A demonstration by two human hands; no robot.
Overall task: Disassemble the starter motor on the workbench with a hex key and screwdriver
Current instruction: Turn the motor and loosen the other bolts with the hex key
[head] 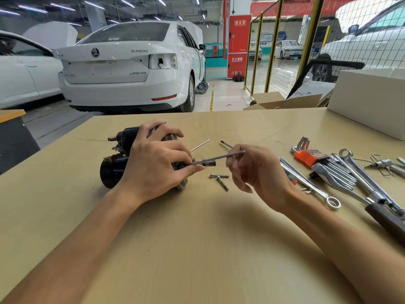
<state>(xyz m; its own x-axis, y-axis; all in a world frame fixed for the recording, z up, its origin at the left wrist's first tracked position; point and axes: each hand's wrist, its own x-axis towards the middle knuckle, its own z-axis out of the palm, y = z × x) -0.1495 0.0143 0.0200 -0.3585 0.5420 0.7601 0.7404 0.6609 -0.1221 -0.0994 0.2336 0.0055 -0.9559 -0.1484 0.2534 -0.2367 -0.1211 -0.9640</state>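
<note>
The dark starter motor (114, 172) lies on its side on the workbench (197, 238), left of centre. My left hand (153, 165) wraps over its body and grips it, thumb and fingertips close to the motor's right end. My right hand (258, 172) pinches a long thin steel tool (219, 158), apparently a hex key, whose left tip meets the motor's end beside my left fingers. A thin long bolt (199, 145) sticks out of the motor behind that tool. Two loose bolts (220, 179) lie crossed on the bench just below my right hand's fingers.
Another thin shaft (225, 144) shows behind my right hand. To the right lie a hex key set in an orange holder (310, 156), several spanners (311, 185) and a dark-handled ratchet (385, 216). A white box (368, 102) stands at the back right. A white car (131, 69) is parked beyond the bench.
</note>
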